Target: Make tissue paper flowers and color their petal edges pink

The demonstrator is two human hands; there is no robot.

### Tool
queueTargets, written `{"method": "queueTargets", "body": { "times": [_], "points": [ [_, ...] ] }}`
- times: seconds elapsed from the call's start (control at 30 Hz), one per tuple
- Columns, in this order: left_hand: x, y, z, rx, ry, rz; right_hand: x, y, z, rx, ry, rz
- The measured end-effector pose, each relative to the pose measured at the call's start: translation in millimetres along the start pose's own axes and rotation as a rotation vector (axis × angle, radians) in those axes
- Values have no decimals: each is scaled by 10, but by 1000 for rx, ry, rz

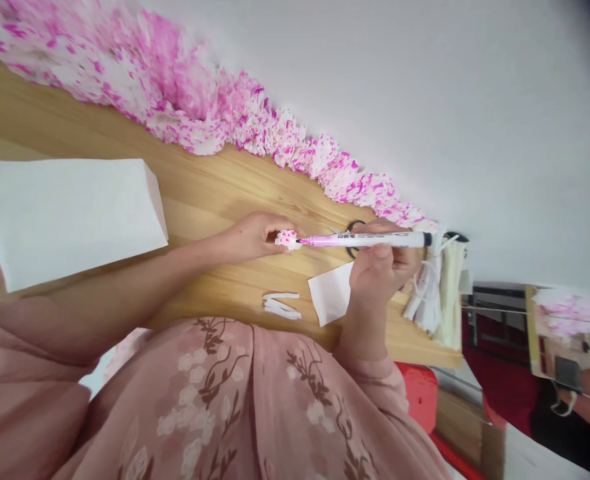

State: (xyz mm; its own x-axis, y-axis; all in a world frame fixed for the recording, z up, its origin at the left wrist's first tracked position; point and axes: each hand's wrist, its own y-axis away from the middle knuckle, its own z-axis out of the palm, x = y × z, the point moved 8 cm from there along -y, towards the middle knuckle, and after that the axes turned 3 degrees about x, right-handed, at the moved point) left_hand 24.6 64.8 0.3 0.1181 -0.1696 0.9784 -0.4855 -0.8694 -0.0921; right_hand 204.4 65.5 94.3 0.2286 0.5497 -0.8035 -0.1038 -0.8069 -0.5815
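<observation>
White and pink-dotted, the paper flower [288, 240] above the counter [215, 193] looks light, soft, crushable: best pinched at its edge, as the left hand's [257, 235] fingers do; the right hand's [387, 263] grip a marker [369, 239].

Open tabletop [225, 180] beyond the left hand [255, 235] ends at the obstructing frilly row [189, 87].

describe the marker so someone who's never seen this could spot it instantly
On the wooden table, find the long row of pink-speckled ruffles. Below its right end, the right hand grips the marker. Unlike the plain paper below, this slim white barrel has dark lettering, a pink front and a black end.
</observation>
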Motion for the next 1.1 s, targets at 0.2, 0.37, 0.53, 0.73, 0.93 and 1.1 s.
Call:
{"method": "queueTargets", "body": {
  "times": [0.2,0.37,0.53,0.73,0.93,1.1],
  "points": [
    [-23,-7,0,0,-28,-11,74,32,-16,-21,74,30],
    [-17,-11,7,-9,21,11,55,-34,-59,42,-57,-10],
    [45,9,28,-33,126,38,66,-80,-72,60,-159,14],
    [89,21,45,-59,112,36,91,-47,-51,52,-196,57],
    [83,13,44,-58,98,36,93,-36,-48,46,-191,39],
    [72,7,57,-66,96,34,79,-7,-14,29,-202,75]
  ]
}}
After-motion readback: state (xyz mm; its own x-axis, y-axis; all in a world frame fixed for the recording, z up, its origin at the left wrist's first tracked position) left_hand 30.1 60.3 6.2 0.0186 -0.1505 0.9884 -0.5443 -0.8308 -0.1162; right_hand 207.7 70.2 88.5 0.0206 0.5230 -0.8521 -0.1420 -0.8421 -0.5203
